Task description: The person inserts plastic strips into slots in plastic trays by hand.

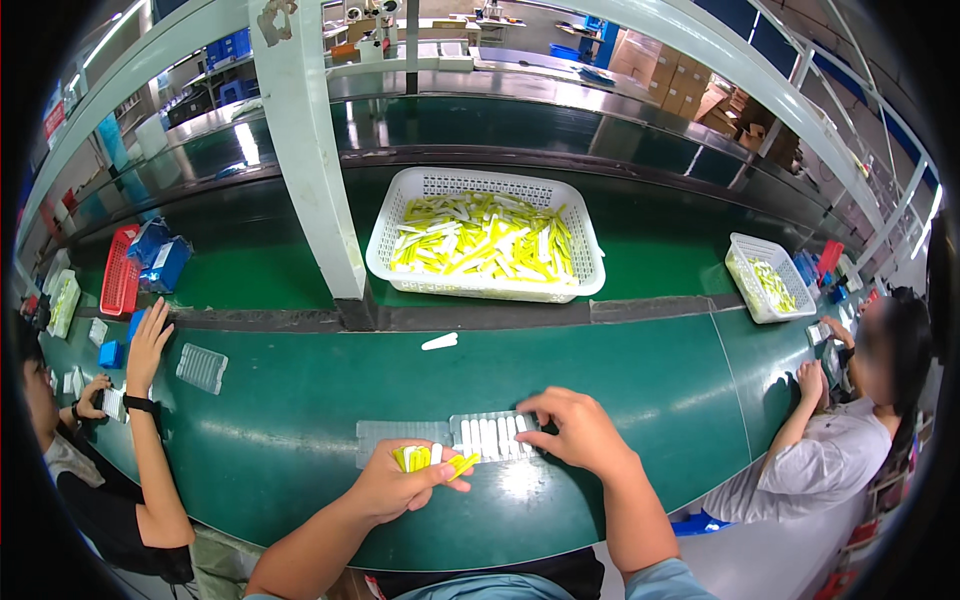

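My left hand (405, 480) is closed around a bunch of slim yellow-and-white pieces (415, 458), their kind unclear. Just beyond it lies an opened clear plastic blister tray (385, 432), partly covered by that hand. White pieces (488, 437) stand side by side in the slots of its right half. At the right end of this row my right hand (575, 430) has thumb and forefinger at the two ends of the last white piece (521, 425). One loose white piece (440, 341) rests on the green table farther off.
A white basket (485, 290) heaped with yellow-and-white pieces stands behind a post (310, 170). Another clear tray (202, 368) lies to the left. Co-workers sit at both sides; one arm (150, 400) reaches in at left. A smaller basket (768, 285) stands at right.
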`<state>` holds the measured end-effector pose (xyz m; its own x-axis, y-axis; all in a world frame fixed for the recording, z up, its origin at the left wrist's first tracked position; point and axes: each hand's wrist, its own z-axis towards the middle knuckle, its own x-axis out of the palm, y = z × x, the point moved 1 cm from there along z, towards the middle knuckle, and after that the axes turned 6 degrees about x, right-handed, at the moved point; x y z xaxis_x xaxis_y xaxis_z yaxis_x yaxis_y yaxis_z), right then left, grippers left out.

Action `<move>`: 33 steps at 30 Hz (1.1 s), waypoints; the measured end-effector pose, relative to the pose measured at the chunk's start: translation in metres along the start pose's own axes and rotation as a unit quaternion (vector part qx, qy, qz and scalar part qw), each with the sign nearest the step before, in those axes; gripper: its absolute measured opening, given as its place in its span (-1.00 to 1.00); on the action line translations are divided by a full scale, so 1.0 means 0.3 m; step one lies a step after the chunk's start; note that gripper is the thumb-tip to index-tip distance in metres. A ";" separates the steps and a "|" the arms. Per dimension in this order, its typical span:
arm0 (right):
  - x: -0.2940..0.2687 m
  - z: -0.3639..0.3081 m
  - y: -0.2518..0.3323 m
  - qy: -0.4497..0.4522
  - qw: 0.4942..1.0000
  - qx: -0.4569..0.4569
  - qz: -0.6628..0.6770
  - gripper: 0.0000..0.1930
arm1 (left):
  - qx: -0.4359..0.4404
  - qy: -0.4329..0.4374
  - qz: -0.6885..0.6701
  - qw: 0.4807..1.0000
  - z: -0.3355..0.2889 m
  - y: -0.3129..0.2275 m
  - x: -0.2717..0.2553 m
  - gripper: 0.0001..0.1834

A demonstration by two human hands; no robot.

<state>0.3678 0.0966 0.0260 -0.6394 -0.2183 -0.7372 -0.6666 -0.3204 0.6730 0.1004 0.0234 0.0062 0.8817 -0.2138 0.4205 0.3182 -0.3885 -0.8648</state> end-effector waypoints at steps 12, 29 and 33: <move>0.109 -0.042 0.084 0.044 0.952 -0.076 0.292 -0.73 | 0.047 -0.015 0.073 0.996 -0.004 0.001 0.037 -0.74; -0.011 -0.002 -0.020 0.022 0.997 0.035 0.060 -0.48 | 0.029 -0.037 0.023 0.999 -0.001 0.002 0.039 -0.83; -0.046 -0.003 -0.006 0.046 0.996 0.058 0.056 -0.38 | 0.034 -0.046 0.016 0.998 -0.003 0.005 0.029 -0.83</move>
<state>0.3781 0.0993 0.0350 -0.6776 -0.3315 -0.6565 -0.6367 -0.1823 0.7492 0.1083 0.0202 0.0088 0.9192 -0.1399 0.3682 0.3096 -0.3214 -0.8949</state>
